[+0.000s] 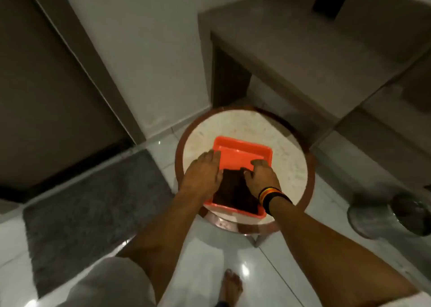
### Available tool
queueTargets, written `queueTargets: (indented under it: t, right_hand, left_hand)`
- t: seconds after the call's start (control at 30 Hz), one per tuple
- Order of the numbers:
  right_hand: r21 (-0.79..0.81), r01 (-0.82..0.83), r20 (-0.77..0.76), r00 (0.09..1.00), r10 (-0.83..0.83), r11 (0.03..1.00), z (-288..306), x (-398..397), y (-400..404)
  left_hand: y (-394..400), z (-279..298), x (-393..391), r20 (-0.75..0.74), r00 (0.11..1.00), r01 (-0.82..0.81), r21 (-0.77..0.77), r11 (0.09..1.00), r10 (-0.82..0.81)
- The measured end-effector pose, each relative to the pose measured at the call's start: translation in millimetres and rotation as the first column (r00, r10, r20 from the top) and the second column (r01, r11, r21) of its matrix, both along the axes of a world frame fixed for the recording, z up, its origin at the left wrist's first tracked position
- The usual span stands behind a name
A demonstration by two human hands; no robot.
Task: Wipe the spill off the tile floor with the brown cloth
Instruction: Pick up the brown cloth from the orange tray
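Both hands (202, 171) (261, 173) press brown cloth (233, 194) in tray (247, 150)

Hidden and cut-off parts around the orange tray

The right hand (261, 176) covers the brown cloth's (233, 190) upper right corner; the left hand (203, 173) hides the orange tray's (247, 148) left rim. At lower right, the frame's edge crops a blurred metal vessel (410, 215). The bare foot (229, 288) is cut off at the bottom edge.

Dim indoor light, glare spots on glossy tile floor (242, 269), soft blur, wide-angle edge bending
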State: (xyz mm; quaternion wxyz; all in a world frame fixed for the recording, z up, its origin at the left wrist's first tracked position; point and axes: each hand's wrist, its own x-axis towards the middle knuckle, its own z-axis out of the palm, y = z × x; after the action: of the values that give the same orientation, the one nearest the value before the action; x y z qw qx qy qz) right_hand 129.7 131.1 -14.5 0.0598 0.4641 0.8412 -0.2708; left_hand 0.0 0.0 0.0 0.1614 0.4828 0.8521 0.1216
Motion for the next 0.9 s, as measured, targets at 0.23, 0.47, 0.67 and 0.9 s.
queueTargets:
  t: [0.23,0.47,0.67,0.9]
  right_hand:
    - [-0.269,0.233,0.092,0.972,-0.216,0.934,-113,-8,17]
    - [-0.159,0.271,0.143,0.958,-0.249,0.949,-144,-21,19]
    - [-0.255,0.412,-0.127,0.883,-0.452,0.875,-129,-24,20]
    - [-0.205,0.398,-0.381,0.809,-0.448,0.894,-63,-53,-38]
  left_hand:
    - [46,-107,31,0.362,0.819,-0.403,-0.19,0.895,0.445]
    - [70,-150,36,0.213,0.809,-0.485,-0.287,0.826,0.548]
    - [71,-131,26,0.416,0.736,-0.528,-0.14,0.838,0.534]
    - [15,-78,18,0.445,0.696,-0.663,0.096,0.743,0.563]
